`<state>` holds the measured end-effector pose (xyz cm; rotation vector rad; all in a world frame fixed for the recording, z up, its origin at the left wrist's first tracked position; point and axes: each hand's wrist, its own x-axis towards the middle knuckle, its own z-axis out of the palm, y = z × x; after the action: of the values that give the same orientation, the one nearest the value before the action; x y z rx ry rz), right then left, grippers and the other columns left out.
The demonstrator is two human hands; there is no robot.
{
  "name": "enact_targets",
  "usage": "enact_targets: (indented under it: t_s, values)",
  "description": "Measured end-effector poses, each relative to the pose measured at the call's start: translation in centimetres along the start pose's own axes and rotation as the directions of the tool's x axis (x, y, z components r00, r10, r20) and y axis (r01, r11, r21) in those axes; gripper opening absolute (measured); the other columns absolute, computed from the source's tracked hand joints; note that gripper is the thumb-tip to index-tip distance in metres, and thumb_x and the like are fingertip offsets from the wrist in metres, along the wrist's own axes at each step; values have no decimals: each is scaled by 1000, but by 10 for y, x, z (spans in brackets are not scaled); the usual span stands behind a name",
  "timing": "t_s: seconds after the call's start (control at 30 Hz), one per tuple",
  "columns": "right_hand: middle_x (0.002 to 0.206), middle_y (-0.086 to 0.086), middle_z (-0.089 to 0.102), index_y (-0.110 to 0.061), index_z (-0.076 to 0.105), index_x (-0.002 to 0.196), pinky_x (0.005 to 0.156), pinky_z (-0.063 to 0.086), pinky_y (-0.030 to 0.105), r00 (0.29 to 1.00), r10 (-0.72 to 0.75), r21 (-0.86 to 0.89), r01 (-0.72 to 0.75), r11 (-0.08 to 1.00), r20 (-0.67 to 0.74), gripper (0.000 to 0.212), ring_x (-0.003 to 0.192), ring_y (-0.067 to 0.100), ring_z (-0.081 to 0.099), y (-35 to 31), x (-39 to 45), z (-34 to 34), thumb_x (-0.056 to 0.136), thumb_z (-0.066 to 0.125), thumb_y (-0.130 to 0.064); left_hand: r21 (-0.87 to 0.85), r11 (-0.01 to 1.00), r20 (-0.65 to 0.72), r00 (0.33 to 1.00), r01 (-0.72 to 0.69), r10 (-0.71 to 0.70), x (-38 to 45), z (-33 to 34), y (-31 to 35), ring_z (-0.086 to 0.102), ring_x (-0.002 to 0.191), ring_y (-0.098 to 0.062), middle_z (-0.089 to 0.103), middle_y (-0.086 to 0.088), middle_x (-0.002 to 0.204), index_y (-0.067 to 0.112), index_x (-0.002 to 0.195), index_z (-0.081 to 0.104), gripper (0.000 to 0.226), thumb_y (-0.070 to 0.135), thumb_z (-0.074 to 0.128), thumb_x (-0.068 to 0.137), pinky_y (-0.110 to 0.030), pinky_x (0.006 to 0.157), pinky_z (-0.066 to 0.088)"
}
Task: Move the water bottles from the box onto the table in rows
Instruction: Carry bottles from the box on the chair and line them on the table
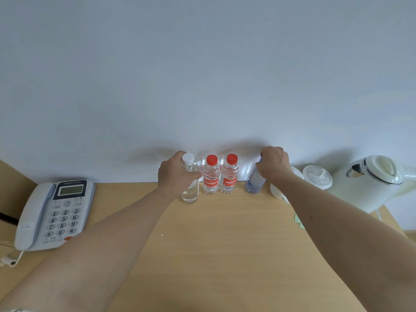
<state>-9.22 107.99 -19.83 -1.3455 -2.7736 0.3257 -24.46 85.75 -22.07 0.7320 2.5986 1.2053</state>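
At nine o'clock on the wooden surface [225, 244] sits a grey desk telephone [54, 213]. Toward twelve, the left hand [174, 176] wraps its grip round a white-capped water bottle [190, 190], beside two upright red-capped bottles [220, 176]. The right hand [273, 164] grips the top of a tilted blue-labelled bottle [254, 182]. At two o'clock stands a white kettle [369, 183]

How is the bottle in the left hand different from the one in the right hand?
The white-capped bottle in the left hand is clear and upright; the bluish bottle in the right hand is tinted and tilted, its cap hidden by the hand. Both are at the ends of the row.
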Motion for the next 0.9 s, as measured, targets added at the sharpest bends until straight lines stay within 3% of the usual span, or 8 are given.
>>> enact_targets:
  t_s: [0.07,0.23,0.5,0.67,0.77,0.9]
  values:
    - [66,7,46,-11,43,62,57,31,30,1000,5,-4,-6,1000,-20,23,70,32,47,3,1,2,78,57,-1,-2,1000,-4,1000,2,-2,1,1,1,56,78,-16,59,19,77,34,90,57,51,40,93,56,-23,57,35]
    - [65,7,48,-9,47,63,58,33,30,999,34,-18,-35,999,-37,22,66,30,47,11,4,-1,79,59,0,10,1000,-19,1000,11,-11,4,4,4,54,73,-11,58,18,74,33,90,59,47,40,90,56,-23,56,35]
    - [78,10,59,-7,59,75,61,35,31,998,45,-36,-47,998,-39,9,72,29,50,17,5,-1,82,58,-1,6,1000,-15,999,30,-30,9,6,5,53,71,-11,58,15,75,33,87,57,45,39,89,57,-26,56,35]
    - [68,4,50,-13,46,63,58,34,30,999,45,-61,-46,997,-17,27,67,27,49,12,5,-8,81,67,-13,5,999,-11,999,34,-33,8,6,5,57,77,-16,60,15,78,32,91,59,46,42,89,57,-26,58,37]
    - [84,3,50,-16,47,71,64,35,32,995,19,-96,-29,995,-103,26,80,29,52,-1,2,-16,84,67,-26,3,999,-15,999,40,-40,7,6,5,59,80,-19,63,14,81,32,92,60,46,41,88,57,-28,62,41]
    - [89,7,49,-11,59,82,65,36,34,966,-120,-35,114,993,-229,19,91,33,55,-32,-4,-15,90,60,-29,-13,999,-19,999,41,-42,4,2,6,58,81,-19,62,15,81,31,94,61,48,41,91,57,-28,63,41]
